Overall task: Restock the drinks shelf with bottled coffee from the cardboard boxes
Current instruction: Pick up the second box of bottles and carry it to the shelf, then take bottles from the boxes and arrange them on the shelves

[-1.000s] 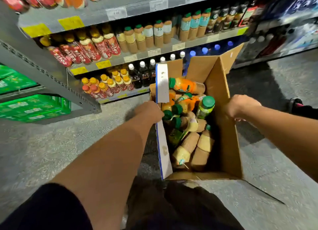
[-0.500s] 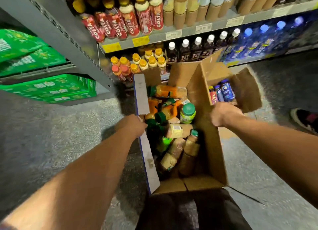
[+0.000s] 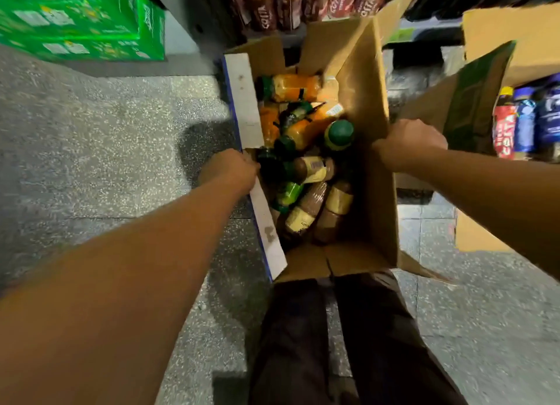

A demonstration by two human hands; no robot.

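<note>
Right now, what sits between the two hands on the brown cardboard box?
Head view: between left hand and right hand lies the open brown cardboard box, piled with brown coffee bottles and orange bottles.

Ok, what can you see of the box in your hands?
The box is brown cardboard, open at the top with its flaps up. The left flap is white with a blue edge. The box is just ahead of the legs. The left hand grips the left flap and the right hand grips the right wall. Inside, bottles lie jumbled: some orange, some brown, several with green caps.
</note>
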